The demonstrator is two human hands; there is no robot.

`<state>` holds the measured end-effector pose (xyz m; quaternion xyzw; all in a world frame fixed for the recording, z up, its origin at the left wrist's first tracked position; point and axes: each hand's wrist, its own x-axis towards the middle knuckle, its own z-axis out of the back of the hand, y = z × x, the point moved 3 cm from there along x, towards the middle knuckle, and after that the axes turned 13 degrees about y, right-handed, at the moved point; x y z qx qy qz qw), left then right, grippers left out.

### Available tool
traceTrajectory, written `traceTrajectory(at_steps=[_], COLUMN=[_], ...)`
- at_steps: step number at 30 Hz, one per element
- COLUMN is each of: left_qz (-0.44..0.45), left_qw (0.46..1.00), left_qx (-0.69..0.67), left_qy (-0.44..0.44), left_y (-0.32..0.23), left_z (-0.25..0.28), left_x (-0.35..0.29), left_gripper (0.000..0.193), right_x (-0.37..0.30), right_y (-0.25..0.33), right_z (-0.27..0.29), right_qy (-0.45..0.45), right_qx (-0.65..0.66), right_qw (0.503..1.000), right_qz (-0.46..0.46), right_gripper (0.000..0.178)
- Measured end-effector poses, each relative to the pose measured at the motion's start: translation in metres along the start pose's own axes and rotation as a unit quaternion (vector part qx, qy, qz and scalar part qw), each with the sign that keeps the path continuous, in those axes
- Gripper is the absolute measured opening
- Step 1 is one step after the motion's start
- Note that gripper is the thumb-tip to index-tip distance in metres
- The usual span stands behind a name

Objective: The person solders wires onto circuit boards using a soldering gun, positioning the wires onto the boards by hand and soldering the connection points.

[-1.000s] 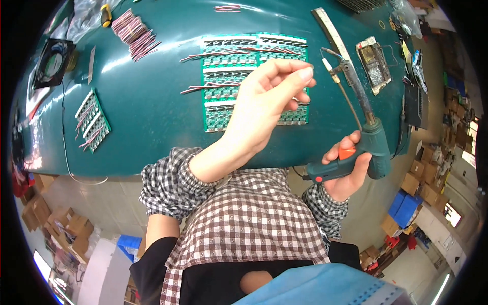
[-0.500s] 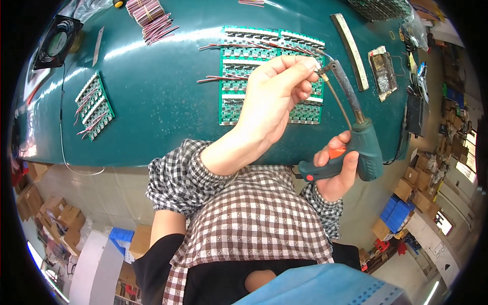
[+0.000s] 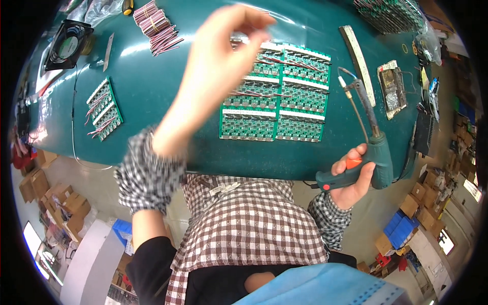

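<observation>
My right hand (image 3: pixel 353 193) is wrapped round the dark green handle of a soldering gun (image 3: pixel 382 155) with an orange trigger. Its metal barrel and thin solder feed tube point up, to the right of a block of green circuit boards (image 3: pixel 249 125). Thin red, black and white wires (image 3: pixel 305 64) lie across the upper rows of these boards. My left hand (image 3: pixel 216 56) is above the boards' upper left part, blurred by motion. Its thumb and forefinger tips are apart, and I see nothing between them. The hand and wrist hide part of the boards.
At left lie a smaller circuit board panel (image 3: pixel 105 109), a metal strip (image 3: pixel 108 52) and a black fan (image 3: pixel 67 47). Bundled wires (image 3: pixel 155 26) lie at the back. To the right are a long narrow bar (image 3: pixel 357 61), a solder-stained tray (image 3: pixel 391 90) and stacked boards (image 3: pixel 389 15).
My left hand has moved left and away from the soldering gun's tip, and its pinch has opened. The gun sits slightly lower and further right in view; the whole view has shifted a little.
</observation>
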<state>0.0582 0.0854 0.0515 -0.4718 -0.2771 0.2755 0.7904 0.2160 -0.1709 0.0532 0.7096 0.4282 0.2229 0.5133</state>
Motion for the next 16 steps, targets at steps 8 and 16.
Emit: traceTrajectory(at_steps=[8, 16], left_qz=[0.041, -0.078], left_qw=[0.928, 0.939], left_qx=[0.347, 0.322], left_qy=[0.129, 0.095], left_y=[0.067, 0.053], left_z=[-0.001, 0.008], left_x=[0.056, 0.059], left_gripper=[0.027, 0.017], right_x=[0.009, 0.011], right_y=[0.002, 0.005], right_z=[0.022, 0.026], right_qy=[0.016, 0.001], right_qx=[0.050, 0.010], right_qw=[0.999, 1.000], right_qz=[-0.001, -0.009], right_gripper=[0.039, 0.041])
